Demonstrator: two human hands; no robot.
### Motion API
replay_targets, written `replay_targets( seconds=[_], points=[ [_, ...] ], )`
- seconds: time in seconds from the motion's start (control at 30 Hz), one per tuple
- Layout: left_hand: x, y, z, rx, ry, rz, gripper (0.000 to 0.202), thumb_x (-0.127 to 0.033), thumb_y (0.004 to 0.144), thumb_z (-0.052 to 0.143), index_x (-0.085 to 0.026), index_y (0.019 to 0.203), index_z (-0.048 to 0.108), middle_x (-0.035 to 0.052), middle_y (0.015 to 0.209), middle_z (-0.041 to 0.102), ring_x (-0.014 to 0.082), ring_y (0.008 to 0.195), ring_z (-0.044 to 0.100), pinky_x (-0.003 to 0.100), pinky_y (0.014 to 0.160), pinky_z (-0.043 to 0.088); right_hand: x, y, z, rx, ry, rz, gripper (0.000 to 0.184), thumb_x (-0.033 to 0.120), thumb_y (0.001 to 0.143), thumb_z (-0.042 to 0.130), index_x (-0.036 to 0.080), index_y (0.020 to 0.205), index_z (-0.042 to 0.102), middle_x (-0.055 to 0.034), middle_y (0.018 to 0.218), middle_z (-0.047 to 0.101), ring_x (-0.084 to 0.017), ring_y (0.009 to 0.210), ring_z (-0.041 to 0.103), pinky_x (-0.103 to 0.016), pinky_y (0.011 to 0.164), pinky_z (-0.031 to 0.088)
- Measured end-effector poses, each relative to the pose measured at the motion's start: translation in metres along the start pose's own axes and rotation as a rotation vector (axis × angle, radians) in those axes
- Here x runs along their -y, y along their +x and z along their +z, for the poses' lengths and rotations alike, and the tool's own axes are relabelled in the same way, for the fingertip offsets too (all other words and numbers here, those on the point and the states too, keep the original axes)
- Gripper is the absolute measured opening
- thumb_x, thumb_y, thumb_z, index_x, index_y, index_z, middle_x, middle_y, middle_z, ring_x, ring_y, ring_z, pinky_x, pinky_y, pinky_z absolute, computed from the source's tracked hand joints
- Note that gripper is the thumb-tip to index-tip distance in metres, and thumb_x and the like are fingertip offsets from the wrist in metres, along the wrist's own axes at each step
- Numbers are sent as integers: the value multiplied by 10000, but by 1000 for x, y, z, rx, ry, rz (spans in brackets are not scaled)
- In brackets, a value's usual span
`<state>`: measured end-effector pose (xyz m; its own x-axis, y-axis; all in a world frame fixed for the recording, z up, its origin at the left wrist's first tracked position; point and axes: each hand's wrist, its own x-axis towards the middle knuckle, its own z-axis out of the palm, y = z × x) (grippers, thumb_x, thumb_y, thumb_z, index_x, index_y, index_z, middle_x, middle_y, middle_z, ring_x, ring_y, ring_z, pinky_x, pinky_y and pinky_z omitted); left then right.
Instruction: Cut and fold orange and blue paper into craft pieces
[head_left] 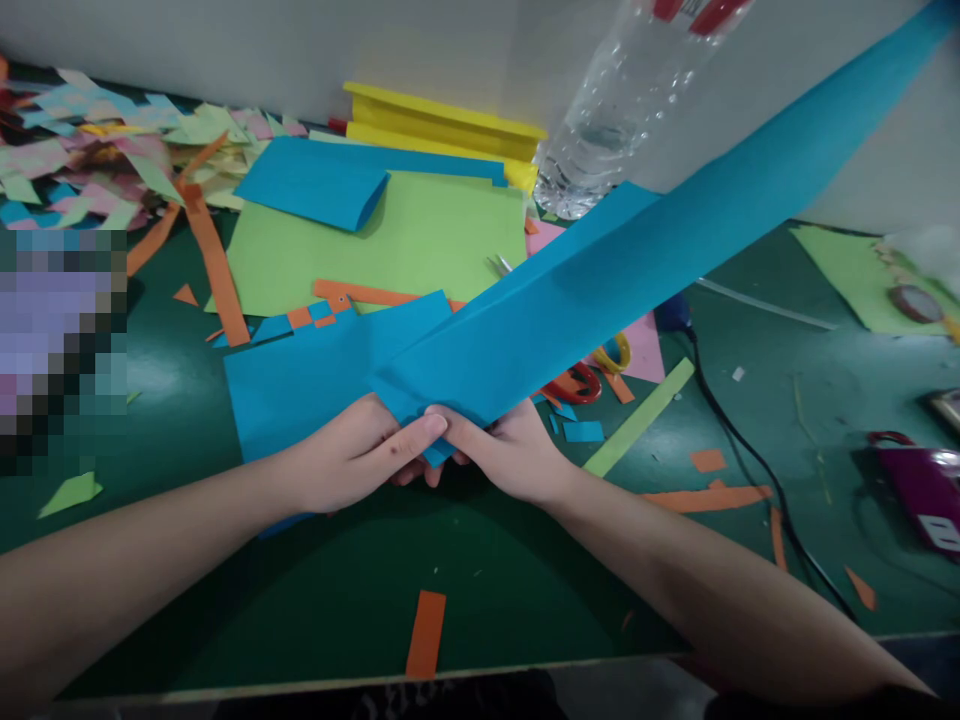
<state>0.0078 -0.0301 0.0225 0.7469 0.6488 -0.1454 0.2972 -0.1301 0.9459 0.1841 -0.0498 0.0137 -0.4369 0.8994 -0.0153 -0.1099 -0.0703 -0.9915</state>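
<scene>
Both thumbs press on the near corner of a long folded blue paper strip (pixel 570 300), whose far end rises to the upper right. My left hand (pixel 367 455) pinches this corner from the left, fingers curled beneath. From the right, my right hand (pixel 510 445) grips the same corner, its fingertips partly hidden under the paper. Behind and under the hands lies a flat blue paper sheet (pixel 300 380). Scissors with red and yellow handles (pixel 577 383) lie partly covered by the raised strip.
A light green sheet (pixel 300 255) bears a folded blue piece (pixel 322 190). Paper scraps (pixel 97 150) pile up at far left. A plastic bottle (pixel 600 120) stands by the wall near folded yellow paper (pixel 442 125). A black cable (pixel 735 430) crosses the right side; a purple object (pixel 922 490) lies beyond.
</scene>
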Motion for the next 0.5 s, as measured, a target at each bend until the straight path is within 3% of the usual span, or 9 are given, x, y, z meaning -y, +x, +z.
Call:
replay_targets(
  seconds=[0.5],
  points=[
    [0, -1, -1, 7, 47, 9, 537, -438, 980, 303, -142, 716, 666, 26, 629, 662, 90, 547, 592, 175, 532, 466, -2, 0, 0, 7, -47, -12, 326, 371, 861, 588, 165, 609, 600, 2, 553, 656, -82, 495, 594, -196, 477, 472]
  ],
)
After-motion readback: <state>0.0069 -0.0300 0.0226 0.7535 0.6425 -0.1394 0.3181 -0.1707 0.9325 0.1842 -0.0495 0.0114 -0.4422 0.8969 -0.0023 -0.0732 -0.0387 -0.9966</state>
